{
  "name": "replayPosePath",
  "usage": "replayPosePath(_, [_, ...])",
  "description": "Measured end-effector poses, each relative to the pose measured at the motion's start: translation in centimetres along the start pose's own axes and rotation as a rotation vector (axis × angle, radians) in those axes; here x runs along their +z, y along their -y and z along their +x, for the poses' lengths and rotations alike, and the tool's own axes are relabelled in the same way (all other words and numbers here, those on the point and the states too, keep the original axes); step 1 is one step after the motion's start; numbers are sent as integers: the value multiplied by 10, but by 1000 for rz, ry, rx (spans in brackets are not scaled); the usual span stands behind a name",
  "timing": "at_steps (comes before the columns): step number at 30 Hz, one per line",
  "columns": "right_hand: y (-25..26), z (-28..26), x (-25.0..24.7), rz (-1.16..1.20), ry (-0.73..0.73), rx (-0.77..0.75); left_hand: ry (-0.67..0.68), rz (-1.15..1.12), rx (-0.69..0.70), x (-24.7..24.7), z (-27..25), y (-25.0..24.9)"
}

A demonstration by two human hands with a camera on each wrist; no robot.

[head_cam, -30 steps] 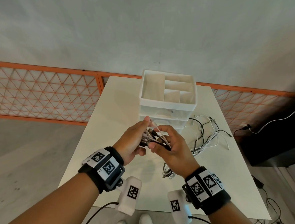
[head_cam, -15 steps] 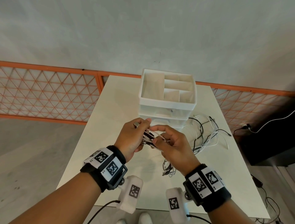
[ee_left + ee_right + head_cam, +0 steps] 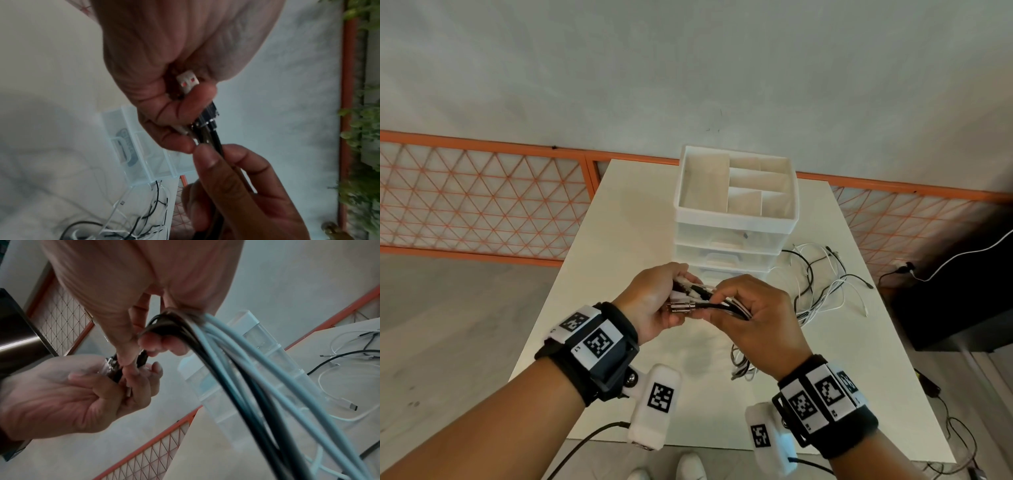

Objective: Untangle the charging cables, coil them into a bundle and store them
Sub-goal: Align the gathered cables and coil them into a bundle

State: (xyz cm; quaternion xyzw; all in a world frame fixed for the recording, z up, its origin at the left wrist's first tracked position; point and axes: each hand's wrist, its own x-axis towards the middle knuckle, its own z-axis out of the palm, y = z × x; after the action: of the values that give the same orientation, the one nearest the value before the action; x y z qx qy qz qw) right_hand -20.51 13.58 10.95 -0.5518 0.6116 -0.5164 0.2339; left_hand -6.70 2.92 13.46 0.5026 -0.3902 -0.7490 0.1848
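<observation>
Above the white table (image 3: 619,240) my left hand (image 3: 654,301) grips a cluster of USB plugs (image 3: 688,298), white and black, seen close in the left wrist view as plug ends (image 3: 188,82). My right hand (image 3: 753,315) pinches the same black and white charging cables (image 3: 726,306) just beside the plugs, and the strands (image 3: 246,369) drape from its fingers down to the table. The loose tangle of cables (image 3: 822,284) lies on the table to the right. A short looped section (image 3: 741,363) hangs below my right hand.
A white drawer organiser (image 3: 736,209) with an open divided top tray stands at the table's far middle, right behind my hands. An orange mesh fence (image 3: 482,202) runs behind the table. A dark cabinet (image 3: 962,308) and floor cables sit at the right.
Both hands have come lower and closer together, and the plug ends are now gathered level in my left hand. My right hand's fingers have slid up against the plugs.
</observation>
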Motion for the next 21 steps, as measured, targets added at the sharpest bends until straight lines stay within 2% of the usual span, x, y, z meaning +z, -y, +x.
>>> replayPosePath(4, [0,6,1,-94,-31,-31,41,35,14,4,-1,1])
replayPosePath(10, [-5,5,5,-99,19,-62,25,72,46,2,-1,-5])
replayPosePath(14, [-11,3,13,-251,101,-178,59,167,18,7,-2,-4])
replayPosePath(21, [-7,3,10,-56,54,-89,49,155,51,2,4,0])
